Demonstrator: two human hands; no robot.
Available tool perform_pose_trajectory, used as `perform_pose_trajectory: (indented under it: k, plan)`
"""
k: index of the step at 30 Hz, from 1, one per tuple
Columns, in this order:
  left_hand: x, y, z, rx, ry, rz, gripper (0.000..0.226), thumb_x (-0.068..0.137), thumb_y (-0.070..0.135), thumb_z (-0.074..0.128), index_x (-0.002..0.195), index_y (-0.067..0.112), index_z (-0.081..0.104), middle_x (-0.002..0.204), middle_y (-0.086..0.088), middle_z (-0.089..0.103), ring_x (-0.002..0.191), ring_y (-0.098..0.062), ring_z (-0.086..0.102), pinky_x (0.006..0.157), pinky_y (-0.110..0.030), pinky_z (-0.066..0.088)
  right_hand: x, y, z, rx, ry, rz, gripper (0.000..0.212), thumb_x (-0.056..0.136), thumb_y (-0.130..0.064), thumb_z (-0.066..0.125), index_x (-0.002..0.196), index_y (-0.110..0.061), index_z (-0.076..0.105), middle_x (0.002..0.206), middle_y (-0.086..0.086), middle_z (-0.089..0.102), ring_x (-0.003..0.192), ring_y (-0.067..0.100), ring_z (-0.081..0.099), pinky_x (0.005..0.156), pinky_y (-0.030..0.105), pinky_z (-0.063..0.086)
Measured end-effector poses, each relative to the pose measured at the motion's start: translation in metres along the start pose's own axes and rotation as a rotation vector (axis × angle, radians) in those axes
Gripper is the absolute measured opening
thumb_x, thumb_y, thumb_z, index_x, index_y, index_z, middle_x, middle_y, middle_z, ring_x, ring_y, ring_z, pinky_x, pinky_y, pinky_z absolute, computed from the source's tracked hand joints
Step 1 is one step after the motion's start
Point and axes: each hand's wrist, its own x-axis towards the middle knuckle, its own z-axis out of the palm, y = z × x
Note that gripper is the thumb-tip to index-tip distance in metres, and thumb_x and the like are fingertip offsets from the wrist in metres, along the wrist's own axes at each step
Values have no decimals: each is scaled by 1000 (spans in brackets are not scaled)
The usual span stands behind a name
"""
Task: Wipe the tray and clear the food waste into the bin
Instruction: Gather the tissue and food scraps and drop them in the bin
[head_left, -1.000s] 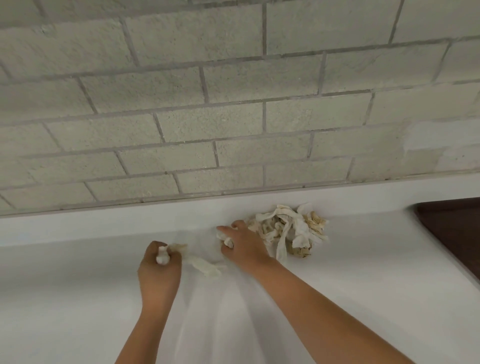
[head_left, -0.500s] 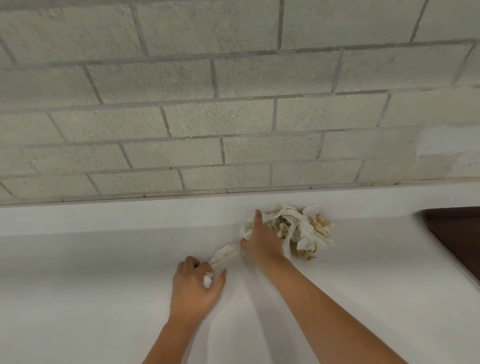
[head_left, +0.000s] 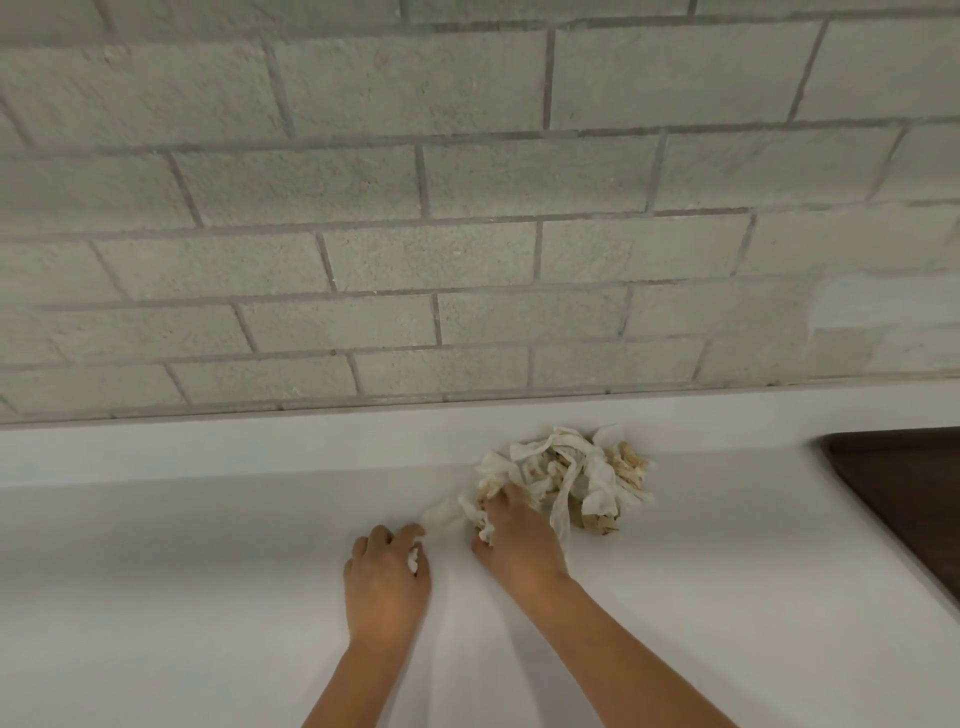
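Where the white counter (head_left: 208, 597) meets the brick wall (head_left: 467, 208), a wad of soiled tissues (head_left: 571, 478) is seen, its near edge clutched by the right hand (head_left: 517, 540). A small tissue scrap (head_left: 414, 560) is pinched in the left hand (head_left: 387, 582), just beside. The dark tray (head_left: 904, 499) is seen at the right edge, apart from the wad.

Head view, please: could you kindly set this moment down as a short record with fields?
Surface: white counter below a grey block wall
Waste: crumpled pile of stained white paper tissues, against the counter's back rise
Left hand: pinches a small white tissue scrap
Right hand: grips the pile's near-left edge
Tray: dark brown tray, right edge, apart from the pile
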Motion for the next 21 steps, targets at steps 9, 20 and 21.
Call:
perform_pose_trajectory:
  k: [9, 20, 21]
  plan:
    - [-8, -1, 2, -161, 109, 0, 23, 65, 15, 76, 55, 10, 56, 68, -6, 58, 56, -28, 51, 52, -27, 37, -41, -4, 3, 57, 46, -54, 29, 58, -23, 70, 86, -18, 67, 86, -1, 63, 58, 12, 63, 47, 11, 30]
    - [-54, 8, -18, -470, 149, -159, 15, 65, -4, 70, 63, 8, 61, 71, 6, 56, 63, -17, 54, 59, -23, 37, -84, -5, -10, 233, -64, 171, 23, 80, -24, 60, 102, -17, 63, 90, -3, 49, 81, 14, 51, 67, 21, 40]
    - [-62, 8, -21, -499, 146, -156, 13, 66, -1, 68, 64, 10, 62, 70, 8, 56, 63, -11, 53, 59, -20, 37, -89, -5, -12, 225, -54, 164, 20, 80, -23, 60, 99, -18, 64, 89, -3, 48, 81, 14, 52, 63, 19, 38]
